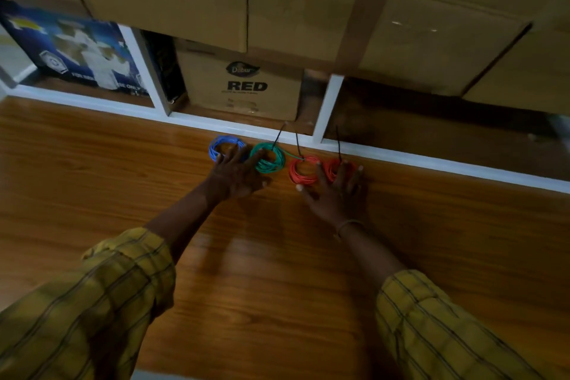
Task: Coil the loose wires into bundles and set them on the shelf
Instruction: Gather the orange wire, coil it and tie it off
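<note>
Covering far red coil, right hand; left hand overlaps blue coil.

Blue coil, green coil, two red coils; yellow dark-checked sleeves; orange-brown wood-grain surface.

Storeroom or stockroom, taped cardboard cartons stacked overhead, a Dabur Red carton in white-framed cubbies, a printed product box, wood-grain shelf.
</note>
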